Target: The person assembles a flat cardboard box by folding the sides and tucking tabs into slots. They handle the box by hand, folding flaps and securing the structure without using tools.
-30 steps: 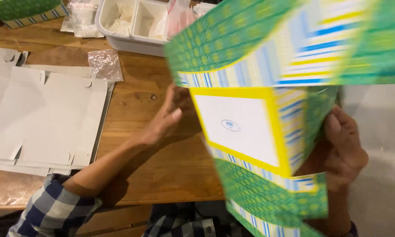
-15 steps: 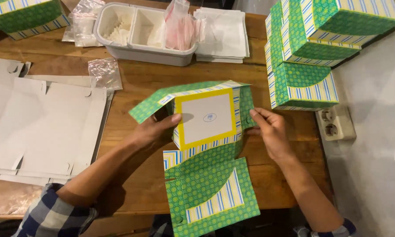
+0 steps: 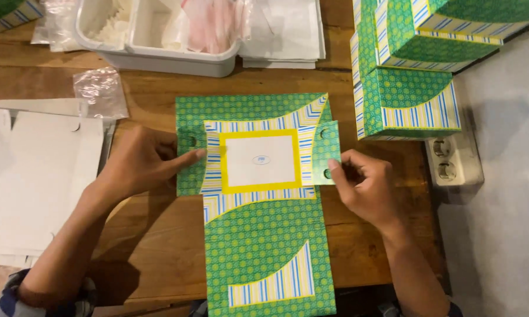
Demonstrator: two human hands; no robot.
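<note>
Head view: a green patterned carton blank [image 3: 264, 199] lies flat on the wooden counter [image 3: 159, 246].
Left hand [image 3: 138, 161] presses its left flap, fingers extended; right hand [image 3: 364, 188] pinches the right flap. Likely light, thin card that creases easily, best held by flap edges.

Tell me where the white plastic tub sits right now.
In the head view, the white plastic tub sits at the wooden table's far edge, left of centre, between a crumpled clear bag and stacked white sheets.

Box-packing workshop: stacked cartons [image 3: 411, 70], flat blanks [image 3: 24, 176]
</note>
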